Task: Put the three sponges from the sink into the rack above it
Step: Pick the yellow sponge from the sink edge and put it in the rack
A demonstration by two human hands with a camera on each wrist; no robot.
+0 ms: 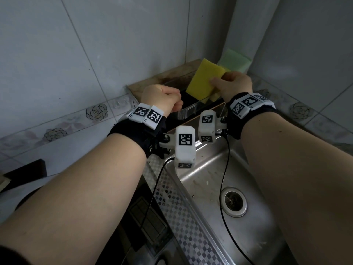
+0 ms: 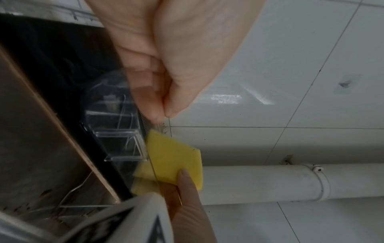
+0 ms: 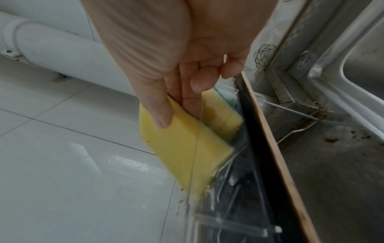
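My right hand (image 1: 229, 83) grips a yellow sponge (image 1: 206, 79) by its right edge, thumb on the front face, tilted with its lower end inside the clear plastic rack (image 1: 191, 109). In the right wrist view the hand (image 3: 176, 113) holds the sponge (image 3: 180, 148) behind the rack's clear wall (image 3: 239, 213), and a second yellow sponge (image 3: 224, 118) sits beside it in the rack. My left hand (image 1: 168, 100) is at the rack's left end; in the left wrist view its thumb and forefinger (image 2: 162, 113) pinch the rack's thin clear wall (image 2: 116, 131). A green sponge (image 1: 235, 60) stands at the back right corner.
The steel sink (image 1: 210, 169) with its drain (image 1: 234, 201) lies below the rack. A stove top (image 1: 145, 217) is left of the sink. Tiled walls close in the back and right, and a white pipe (image 2: 270, 180) runs along the wall.
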